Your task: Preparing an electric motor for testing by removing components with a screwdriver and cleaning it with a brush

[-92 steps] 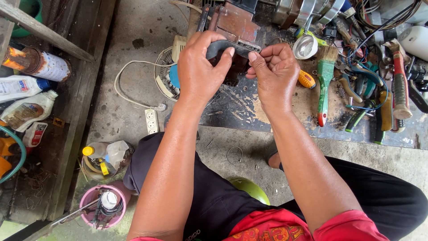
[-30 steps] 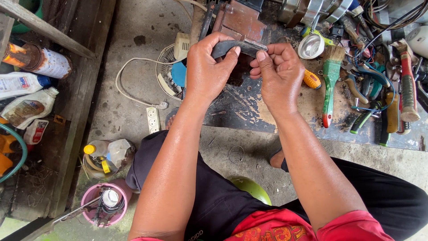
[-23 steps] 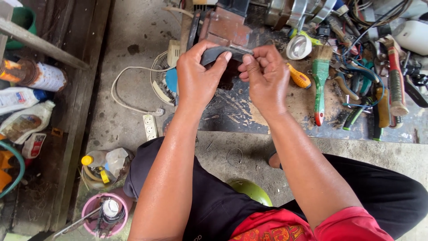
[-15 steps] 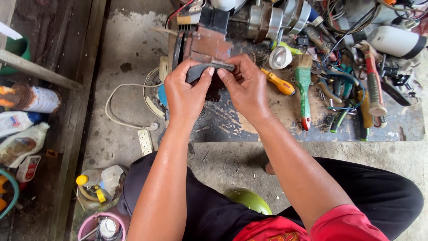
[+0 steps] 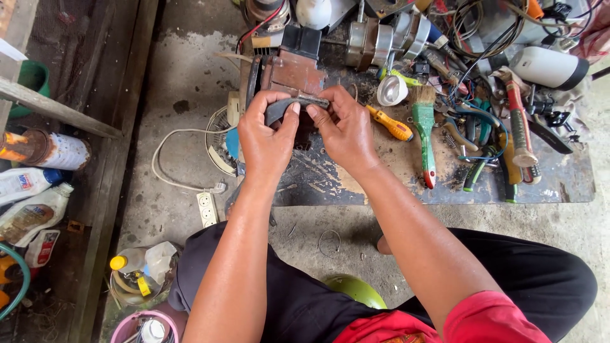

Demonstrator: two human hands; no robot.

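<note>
Curved dark-grey strip (image 5: 293, 105), thin, slightly arched, dull and worn, pinched at both ends above the cluttered work surface, just in front of a rusty brown motor block (image 5: 293, 71). Left hand (image 5: 265, 138) curled, thumb and fingertips closed on the strip's left end; right hand (image 5: 346, 132) likewise closed on the right end, fingers bent tight, both hands nearly touching over the middle. Beneath the hands, a scuffed dark metal sheet (image 5: 559, 184) on the concrete floor, littered with tools: yellow-handled screwdriver (image 5: 392, 125) just right of the right hand, green-handled paintbrush (image 5: 424, 134) beside it, red-handled tool (image 5: 519, 126) farther right, tangled wires and pliers around. White cable (image 5: 175, 159) and white power strip (image 5: 207, 208) lying left of the left forearm. Containers at the left edge: rusty spray can (image 5: 47, 148) on its side, white plastic bottles (image 5: 30, 203) lying below it, contents not visible. Clear bottle with yellow cap (image 5: 127, 267) near the knee, holding some clear liquid as far as can be told. Pink bucket (image 5: 127, 322) at the bottom edge with a small capped bottle inside. White cylinder (image 5: 548, 67) lying at upper right, well apart from the hands.
</note>
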